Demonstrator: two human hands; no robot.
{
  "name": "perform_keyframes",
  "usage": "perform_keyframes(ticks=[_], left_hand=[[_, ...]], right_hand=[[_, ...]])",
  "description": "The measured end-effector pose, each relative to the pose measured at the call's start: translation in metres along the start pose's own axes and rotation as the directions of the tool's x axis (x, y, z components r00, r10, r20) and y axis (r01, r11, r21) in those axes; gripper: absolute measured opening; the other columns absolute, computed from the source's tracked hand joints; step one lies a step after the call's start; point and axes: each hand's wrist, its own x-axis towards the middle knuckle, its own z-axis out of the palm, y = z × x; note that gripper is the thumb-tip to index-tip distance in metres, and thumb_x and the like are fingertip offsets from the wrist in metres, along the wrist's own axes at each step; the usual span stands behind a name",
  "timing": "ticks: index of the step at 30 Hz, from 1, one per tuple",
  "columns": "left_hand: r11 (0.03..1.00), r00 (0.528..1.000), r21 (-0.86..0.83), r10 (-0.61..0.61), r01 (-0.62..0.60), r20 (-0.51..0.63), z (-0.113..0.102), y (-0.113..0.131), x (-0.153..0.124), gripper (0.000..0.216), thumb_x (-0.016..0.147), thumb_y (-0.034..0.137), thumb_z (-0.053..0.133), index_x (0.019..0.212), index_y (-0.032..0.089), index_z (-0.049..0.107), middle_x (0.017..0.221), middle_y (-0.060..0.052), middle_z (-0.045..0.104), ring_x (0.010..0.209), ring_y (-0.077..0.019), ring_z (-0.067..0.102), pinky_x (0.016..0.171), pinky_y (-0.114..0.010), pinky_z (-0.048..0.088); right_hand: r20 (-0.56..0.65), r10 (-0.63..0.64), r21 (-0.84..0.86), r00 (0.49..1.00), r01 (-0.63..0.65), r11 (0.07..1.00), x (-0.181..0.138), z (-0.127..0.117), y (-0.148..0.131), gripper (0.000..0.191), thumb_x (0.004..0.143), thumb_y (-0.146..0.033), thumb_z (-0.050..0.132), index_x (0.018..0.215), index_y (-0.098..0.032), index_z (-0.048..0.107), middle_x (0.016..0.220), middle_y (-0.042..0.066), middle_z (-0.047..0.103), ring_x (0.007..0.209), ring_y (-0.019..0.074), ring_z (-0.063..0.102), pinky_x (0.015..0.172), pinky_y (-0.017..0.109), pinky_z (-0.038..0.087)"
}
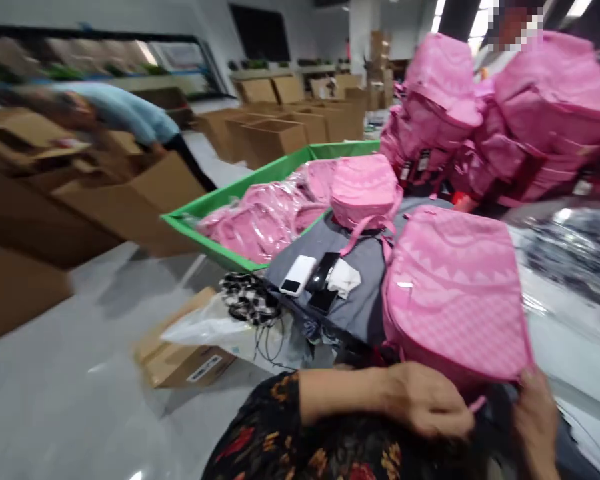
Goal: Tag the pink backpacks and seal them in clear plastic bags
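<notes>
- Backpack (455,287): pink, zigzag and check pattern, lying front up on the near right of a grey cloth surface (365,313), directly before the person.
- Left hand (427,400): at the backpack's lower edge, fingers curled in; cannot tell whether they grip anything.
- Right hand (535,407): fingertips at the backpack's lower right corner, blurred; cannot tell if they pinch it or only touch.
- Surface, left part: white phone (299,275), dark items (325,270) just beside it, crumpled tissue (345,278) against these.
- Small bag (365,190): pink, upright behind the phone, strap trailing forward.
- Far right of surface: pink backpacks (555,120) heaped high; clear plastic (575,253) nearer, glossy.
- Green bin (275,167): beyond the surface's left edge, filled with plastic-wrapped pink bags (255,227).
- Checked bundle (247,297): black and white, at the surface's left corner, dark cords hanging below.
- Floor (105,400): pale grey, shiny; carton (185,370) with a white label, near the surface.
- Room: open boxes (275,140) in rows toward the back; pale pillar (365,23); long window (180,57) with greenery, left wall.
- Co-worker (125,110): light blue top, bent over boxes at left.
</notes>
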Motion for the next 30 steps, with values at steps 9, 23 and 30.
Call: perform_keyframes(ticks=[9, 23, 30], left_hand=[[0.660, 0.633, 0.147, -0.750, 0.737, 0.190, -0.027, -0.131, -0.044, 0.023, 0.094, 0.030, 0.062, 0.112, 0.016, 0.067, 0.110, -0.011, 0.066, 0.105, -0.0253, 0.059, 0.090, -0.038, 0.050], [0.959, 0.630, 0.202, -0.283, 0.200, 0.723, -0.012, -0.175, -0.001, 0.015, 0.082, 0.018, 0.066, 0.069, 0.013, 0.074, 0.066, -0.012, 0.071, 0.060, -0.0199, 0.063, 0.057, -0.031, 0.039], [0.985, 0.719, 0.131, -0.169, 0.109, 0.674, -0.078, -0.124, 0.000, 0.021, 0.092, 0.029, 0.063, 0.078, 0.016, 0.071, 0.075, -0.010, 0.071, 0.074, -0.0212, 0.065, 0.069, -0.031, 0.045]], right_hand=[[-0.148, -0.054, 0.004, 0.988, 0.055, 0.998, -0.030, -0.014, -0.057, 0.057, 0.094, -0.069, 0.051, 0.118, -0.019, 0.066, 0.117, 0.013, 0.065, 0.104, 0.0284, 0.063, 0.089, 0.046, 0.051], [0.019, -0.617, -0.273, 0.787, 0.598, 0.754, 0.008, -0.002, -0.109, 0.032, 0.082, -0.001, 0.059, 0.100, -0.024, 0.072, 0.083, 0.001, 0.070, 0.081, 0.0184, 0.058, 0.074, 0.034, 0.033], [-0.024, -0.601, -0.299, 0.799, 0.568, 0.767, 0.018, 0.013, -0.107, 0.033, 0.081, -0.001, 0.061, 0.098, -0.025, 0.076, 0.077, 0.001, 0.068, 0.077, 0.0191, 0.054, 0.072, 0.035, 0.030]])
